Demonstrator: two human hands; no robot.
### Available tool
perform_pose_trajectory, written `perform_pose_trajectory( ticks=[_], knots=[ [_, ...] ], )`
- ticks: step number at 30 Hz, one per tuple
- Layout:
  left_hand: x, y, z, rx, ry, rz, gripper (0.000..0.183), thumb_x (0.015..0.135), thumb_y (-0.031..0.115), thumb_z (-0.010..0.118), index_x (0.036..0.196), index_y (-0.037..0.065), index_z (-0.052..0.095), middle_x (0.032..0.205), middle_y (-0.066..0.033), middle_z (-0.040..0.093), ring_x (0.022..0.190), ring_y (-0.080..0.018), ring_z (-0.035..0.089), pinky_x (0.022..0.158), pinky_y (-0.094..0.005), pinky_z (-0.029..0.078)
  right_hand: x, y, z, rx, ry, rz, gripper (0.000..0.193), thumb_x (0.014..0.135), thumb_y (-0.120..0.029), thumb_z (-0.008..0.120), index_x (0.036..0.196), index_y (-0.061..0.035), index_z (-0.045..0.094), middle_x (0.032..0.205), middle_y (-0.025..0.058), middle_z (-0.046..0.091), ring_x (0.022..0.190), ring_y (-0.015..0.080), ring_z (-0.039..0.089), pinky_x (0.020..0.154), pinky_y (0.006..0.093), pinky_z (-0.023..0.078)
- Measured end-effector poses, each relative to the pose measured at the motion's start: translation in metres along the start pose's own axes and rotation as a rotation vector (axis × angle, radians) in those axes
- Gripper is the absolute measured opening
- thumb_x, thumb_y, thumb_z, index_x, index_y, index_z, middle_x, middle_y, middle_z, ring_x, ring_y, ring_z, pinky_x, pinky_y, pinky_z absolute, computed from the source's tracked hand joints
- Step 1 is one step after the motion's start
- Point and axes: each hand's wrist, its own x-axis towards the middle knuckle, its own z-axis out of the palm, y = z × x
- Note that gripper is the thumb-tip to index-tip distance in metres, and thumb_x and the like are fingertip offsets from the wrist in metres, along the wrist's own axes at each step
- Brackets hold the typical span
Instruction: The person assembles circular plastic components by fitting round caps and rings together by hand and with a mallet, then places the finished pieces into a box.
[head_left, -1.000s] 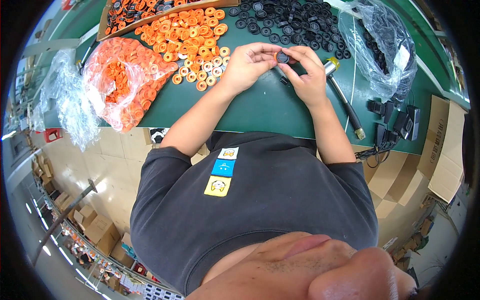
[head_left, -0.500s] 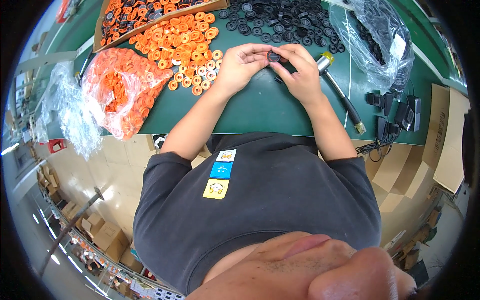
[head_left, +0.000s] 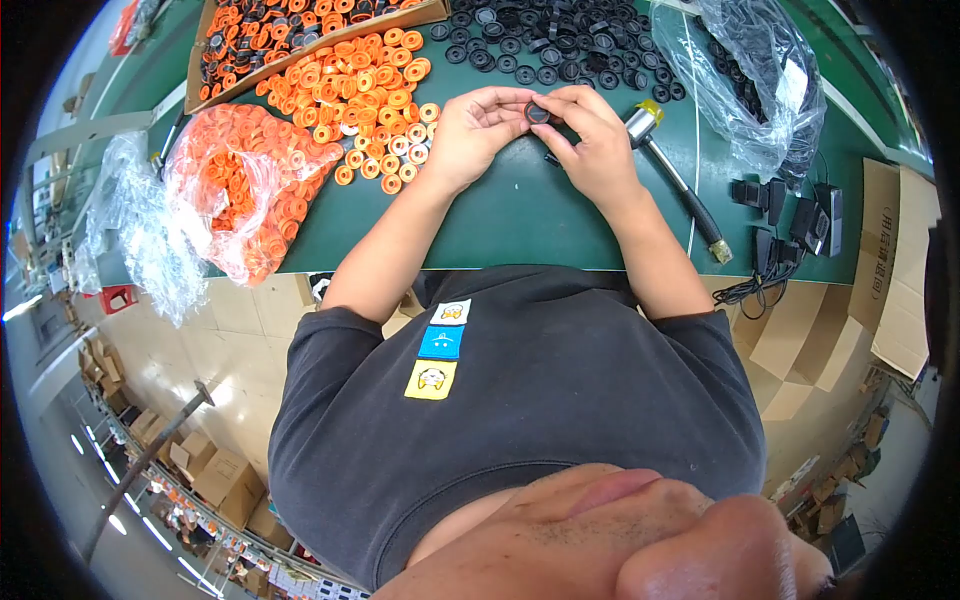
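Between both hands, above the green table [head_left: 480,225], is a small round black cap-like part [head_left: 537,113]. My left hand [head_left: 478,135] pinches its left side with thumb and fingertips. On the other side, my right hand [head_left: 592,140] grips it between thumb and index finger. Beyond my hands lies a spread of similar black round parts [head_left: 545,50]. A pile of orange ring-shaped parts [head_left: 370,90] sits to the left of my left hand. Close to my right hand rests a hammer [head_left: 680,185] with a black grip, and a small dark object partly hidden beneath that hand.
At the far left stands a cardboard box [head_left: 330,45] of orange and black parts. A clear bag of orange parts [head_left: 255,185] and a crumpled plastic bag [head_left: 145,225] lie left. On the right are a plastic bag [head_left: 750,90] with black parts, black adapters with cables [head_left: 810,225] and cardboard [head_left: 895,270].
The black part is still held in both hands, its round face turned slightly more upward. The whole view has shifted a little; otherwise the hands keep nearly the same place.
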Motion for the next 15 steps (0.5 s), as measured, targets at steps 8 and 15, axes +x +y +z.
perform_pose_trajectory(
  ticks=[8, 15],
  knots=[
    [-0.0001, 0.0035, 0.0003, -0.004, 0.007, -0.021, 0.037, 0.087, -0.006, 0.067, 0.124, -0.006, 0.062, 0.113, -0.0120, 0.069, 0.100, -0.0149, 0.067, 0.093, -0.0284, 0.054, 0.0017, -0.0004, -0.0031, -0.017, -0.028, -0.030, 0.032, 0.077, -0.003, 0.079, 0.107, 0.0014, 0.069, 0.102, 0.0136, 0.066, 0.092, 0.0296, 0.067, 0.079, 0.0354, 0.055],
    [-0.0011, 0.0041, -0.0005, -0.031, -0.005, -0.022, 0.036, 0.087, -0.006, 0.067, 0.123, -0.004, 0.064, 0.110, -0.0090, 0.069, 0.098, -0.0126, 0.066, 0.091, -0.0266, 0.054, 0.0016, 0.0014, -0.0018, 0.002, -0.024, -0.039, 0.033, 0.076, -0.003, 0.079, 0.107, 0.0016, 0.069, 0.102, 0.0135, 0.066, 0.091, 0.0296, 0.066, 0.079, 0.0353, 0.055]
  ],
)
